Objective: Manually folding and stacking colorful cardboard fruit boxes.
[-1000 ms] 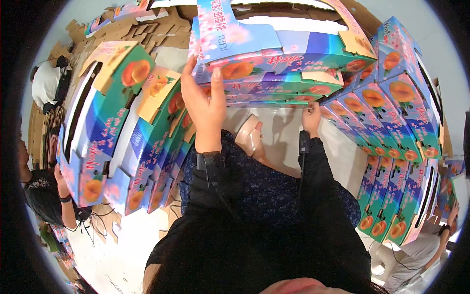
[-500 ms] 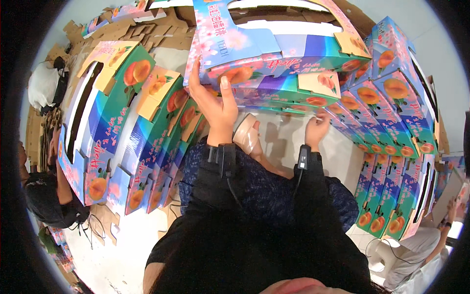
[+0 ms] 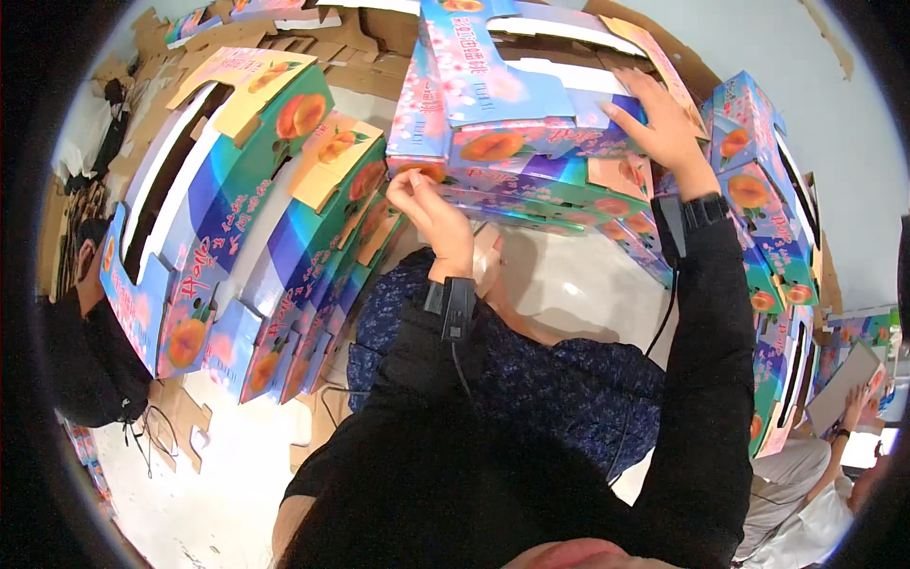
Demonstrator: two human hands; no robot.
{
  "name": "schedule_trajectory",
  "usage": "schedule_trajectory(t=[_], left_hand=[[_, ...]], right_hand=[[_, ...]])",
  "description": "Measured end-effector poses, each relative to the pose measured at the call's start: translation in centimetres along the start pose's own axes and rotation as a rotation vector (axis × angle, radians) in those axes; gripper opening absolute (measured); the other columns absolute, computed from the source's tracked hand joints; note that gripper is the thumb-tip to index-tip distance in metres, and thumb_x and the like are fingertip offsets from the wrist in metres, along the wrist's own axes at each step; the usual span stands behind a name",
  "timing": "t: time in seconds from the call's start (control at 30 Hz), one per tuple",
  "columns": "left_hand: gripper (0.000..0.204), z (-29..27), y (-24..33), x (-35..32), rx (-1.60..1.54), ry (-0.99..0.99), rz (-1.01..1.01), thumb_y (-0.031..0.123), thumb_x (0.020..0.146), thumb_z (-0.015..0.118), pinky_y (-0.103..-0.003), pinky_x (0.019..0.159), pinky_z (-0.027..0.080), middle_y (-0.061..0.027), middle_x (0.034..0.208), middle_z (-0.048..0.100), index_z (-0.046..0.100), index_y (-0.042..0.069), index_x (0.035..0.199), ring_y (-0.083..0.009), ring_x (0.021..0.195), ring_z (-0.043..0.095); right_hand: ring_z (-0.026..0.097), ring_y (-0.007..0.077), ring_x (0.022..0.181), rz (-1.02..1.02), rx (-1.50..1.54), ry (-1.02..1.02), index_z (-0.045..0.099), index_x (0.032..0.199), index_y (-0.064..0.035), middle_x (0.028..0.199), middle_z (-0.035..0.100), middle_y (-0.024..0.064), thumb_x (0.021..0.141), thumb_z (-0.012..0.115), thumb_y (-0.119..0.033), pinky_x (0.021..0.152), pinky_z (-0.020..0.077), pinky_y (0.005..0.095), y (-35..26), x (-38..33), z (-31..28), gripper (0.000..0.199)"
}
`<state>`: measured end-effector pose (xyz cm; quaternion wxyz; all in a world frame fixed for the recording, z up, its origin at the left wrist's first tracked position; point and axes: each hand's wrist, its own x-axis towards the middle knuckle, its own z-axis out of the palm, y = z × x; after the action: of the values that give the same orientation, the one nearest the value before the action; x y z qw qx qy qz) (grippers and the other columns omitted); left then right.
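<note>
Left hand (image 3: pixel 431 211) was curled, fingertips pinching the lower left edge of the flat blue cardboard fruit carton with peach pictures (image 3: pixel 512 114), which lay atop a stack of like flattened cartons (image 3: pixel 559 194). Right hand (image 3: pixel 664 119) lay open, palm flat on the carton's right end. More folded cartons (image 3: pixel 227 218) leaned at left.
</note>
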<state>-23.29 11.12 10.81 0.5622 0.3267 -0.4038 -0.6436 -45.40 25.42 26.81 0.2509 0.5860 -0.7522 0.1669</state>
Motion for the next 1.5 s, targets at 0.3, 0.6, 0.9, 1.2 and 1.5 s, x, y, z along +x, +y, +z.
schedule_trajectory(t=[0.3, 0.6, 0.9, 1.2, 1.5], left_hand=[[0.013, 0.2, 2.0, 0.6, -0.203, 0.009, 0.03, 0.021, 0.098, 0.038, -0.02, 0.065, 0.034, 0.0, 0.086, 0.039, 0.039, 0.008, 0.101, -0.0068, 0.073, 0.036], [0.018, -5.6, 13.8, 3.0, 0.047, 0.219, 0.863, 0.02, 0.092, 0.044, -0.027, 0.064, 0.038, -0.0091, 0.087, 0.047, 0.039, 0.004, 0.1, -0.0136, 0.071, 0.042], [0.066, -14.6, 24.8, 12.7, 1.433, 0.014, 0.614, 0.051, 0.076, 0.064, -0.041, 0.092, 0.039, -0.0185, 0.108, 0.06, 0.055, 0.001, 0.118, -0.0323, 0.103, 0.055], [0.096, -16.3, 26.5, 11.9, 1.892, -0.151, 0.487, 0.062, 0.051, 0.075, -0.049, 0.092, 0.038, -0.0138, 0.121, 0.051, 0.05, 0.006, 0.126, -0.0325, 0.113, 0.048], [0.09, -16.6, 27.4, 8.9, 1.845, -0.203, 0.345, 0.054, 0.052, 0.077, -0.048, 0.092, 0.04, -0.0151, 0.122, 0.052, 0.051, 0.009, 0.125, -0.0336, 0.116, 0.047]], right_hand=[[0.051, 0.0357, 0.094, 0.175, -0.117, -0.216, 0.062, 0.099, -0.0021, 0.097, 0.056, 0.0207, 0.076, 0.056, -0.061, 0.081, 0.04, 0.0451, -3.2, 3.2, 2.3, 0.064], [0.051, 0.0395, 0.099, 0.425, -0.231, -0.269, 0.066, 0.092, 0.0014, 0.098, 0.058, 0.0256, 0.076, 0.047, -0.071, 0.083, 0.0383, 0.048, -8.4, 4.4, 2.6, 0.077], [0.056, 0.0337, 0.098, 0.509, -0.235, -0.085, 0.065, 0.092, -0.0044, 0.1, 0.061, 0.0163, 0.077, 0.057, -0.052, 0.083, 0.0398, 0.044, -9.6, 2.9, 2.0, 0.05], [0.056, 0.0281, 0.095, -0.052, 0.063, 0.353, 0.055, 0.085, -0.0066, 0.09, 0.056, 0.0096, 0.068, 0.063, -0.008, 0.098, 0.0367, 0.0491, -16.3, -5.6, -2.2, 0.019], [0.057, 0.03, 0.091, 0.289, 0.154, 0.255, 0.055, 0.079, -0.0056, 0.085, 0.055, 0.0095, 0.064, 0.062, -0.002, 0.093, 0.0414, 0.0464, -17.7, -20.1, -3.1, 0.017]])
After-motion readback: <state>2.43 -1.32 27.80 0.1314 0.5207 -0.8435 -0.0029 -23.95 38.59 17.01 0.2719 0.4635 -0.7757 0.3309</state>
